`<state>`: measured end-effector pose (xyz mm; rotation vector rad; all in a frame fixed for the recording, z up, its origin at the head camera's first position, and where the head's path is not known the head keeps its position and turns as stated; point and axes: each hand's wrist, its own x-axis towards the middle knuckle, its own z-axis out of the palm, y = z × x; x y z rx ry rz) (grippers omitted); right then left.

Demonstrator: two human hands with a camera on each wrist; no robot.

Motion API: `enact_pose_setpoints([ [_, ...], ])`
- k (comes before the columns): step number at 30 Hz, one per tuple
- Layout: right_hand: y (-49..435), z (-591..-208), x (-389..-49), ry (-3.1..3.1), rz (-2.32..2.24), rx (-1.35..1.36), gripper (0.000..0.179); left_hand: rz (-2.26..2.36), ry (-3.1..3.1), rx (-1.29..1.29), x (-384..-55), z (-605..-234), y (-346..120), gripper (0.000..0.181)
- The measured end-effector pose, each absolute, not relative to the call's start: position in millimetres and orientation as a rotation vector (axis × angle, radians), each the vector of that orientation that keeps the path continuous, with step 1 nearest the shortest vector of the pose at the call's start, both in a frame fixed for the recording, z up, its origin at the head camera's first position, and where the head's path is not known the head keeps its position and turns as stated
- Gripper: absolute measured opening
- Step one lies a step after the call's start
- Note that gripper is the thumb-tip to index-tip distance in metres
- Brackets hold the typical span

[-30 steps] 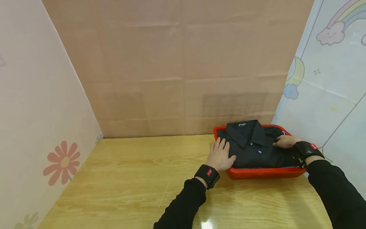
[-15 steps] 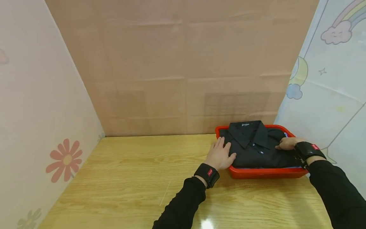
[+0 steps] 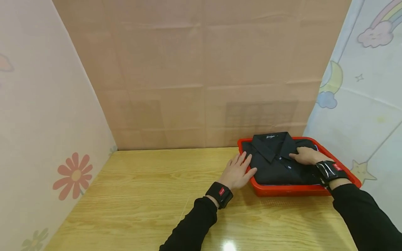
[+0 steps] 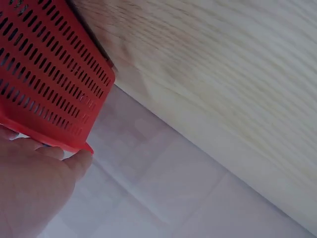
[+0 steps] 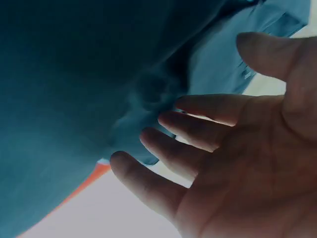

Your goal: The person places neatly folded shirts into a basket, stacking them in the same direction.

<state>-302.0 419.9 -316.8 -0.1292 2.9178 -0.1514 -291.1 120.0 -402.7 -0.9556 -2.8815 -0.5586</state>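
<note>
A folded black collared shirt lies in a red plastic basket, its collar toward the back wall. My left hand is at the basket's left rim with fingers spread and extended. The left wrist view shows its fingertips at the rim of the slotted basket; whether they press on it is hard to tell. Over the shirt's right part is my right hand. In the right wrist view, that hand has loosely extended fingers, holding nothing, close to the dark cloth.
The basket stands on a wooden table at the back right. Behind it rises a brown paper-covered wall. A white patterned wall borders the right side, another the left.
My right hand has lifted from the shirt's right edge and shifted left, exposing more of the basket's right rim. My left hand has slid slightly left and down.
</note>
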Motion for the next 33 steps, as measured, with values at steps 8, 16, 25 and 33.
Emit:
enact_pose_setpoints([
  [8, 387, -321, -293, 2.989, -0.274, -0.219, 0.073, -0.539, -2.862, -0.966, -293, -399, 95, 0.065],
  [16, 375, -321, -289, 3.006, -0.333, -0.290, 0.074, -0.512, -2.836, -0.873, -295, -392, 69, 0.067],
  [25, 364, -313, -278, 3.014, -0.468, -0.316, 0.071, -0.477, -2.779, -0.694, -297, -386, 42, 0.072],
  [33, 342, -311, -268, 3.046, -0.550, -0.364, 0.074, -0.560, -2.750, -0.638, -295, -384, 13, 0.073],
])
